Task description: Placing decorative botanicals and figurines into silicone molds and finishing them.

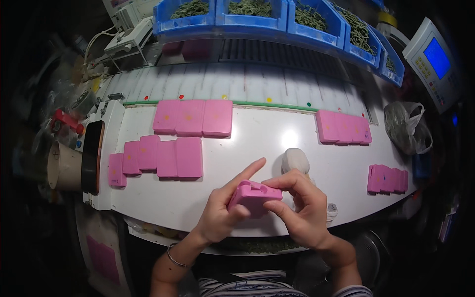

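Over the front of the white worktop, a pink rubber mould (253, 203) is held between my two hands. It is a thick block with a notch and a rounded hollow in its upper edge. My left hand (221, 210) grips its left side, with the index finger stretched out past the block. The thumb and fingers of my right hand (302, 208) pinch its right end. Just beyond my right hand sits a round whitish cloth bundle (295, 161), partly covered by the fingers. The mould's underside is hidden.
More pink moulds lie in rows at left (189, 157), back left (193, 118), back right (344, 127) and far right (387, 179). Blue bins (251, 22) of green pieces hang behind. A phone (92, 157) and beige cup (64, 166) stand left; a plastic bag (405, 128) and display panel (435, 62) right.
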A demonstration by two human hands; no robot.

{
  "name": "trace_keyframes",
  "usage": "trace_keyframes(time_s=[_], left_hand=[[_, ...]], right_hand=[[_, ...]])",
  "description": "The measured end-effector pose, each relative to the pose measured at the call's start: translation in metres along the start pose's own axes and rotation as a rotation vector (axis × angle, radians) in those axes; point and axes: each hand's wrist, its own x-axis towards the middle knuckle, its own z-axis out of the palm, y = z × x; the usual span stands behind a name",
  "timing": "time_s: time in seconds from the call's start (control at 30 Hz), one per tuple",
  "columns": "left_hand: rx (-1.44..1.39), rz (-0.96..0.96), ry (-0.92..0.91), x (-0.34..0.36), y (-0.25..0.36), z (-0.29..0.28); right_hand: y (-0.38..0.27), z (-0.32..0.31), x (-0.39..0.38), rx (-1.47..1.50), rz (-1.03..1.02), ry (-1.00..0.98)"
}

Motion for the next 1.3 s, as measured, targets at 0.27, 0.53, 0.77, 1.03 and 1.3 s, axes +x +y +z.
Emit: trace_keyframes(time_s=[0.27,0.53,0.77,1.03,1.3], left_hand=[[0.083,-0.205,0.045,-0.003,0.017,-0.011],[-0.068,-0.331,0.393,0.009,0.050,-0.094],[0.651,-0.410,0.667,0.069,0.093,-0.242],[1.449,-0.337,0.889,0.117,0.057,-0.327],[1.744,-0.255,0.649,0.139,0.047,-0.270]], right_hand=[[0.004,0.015,0.011,0.002,0.067,-0.029],[-0.019,0.002,0.060,-0.397,-0.049,-0.325],[0.002,0.000,0.103,-0.484,-0.083,-0.377],[0.023,0.008,0.155,-0.484,-0.124,-0.339],[0.068,0.029,0.255,-0.654,-0.468,-0.147]])
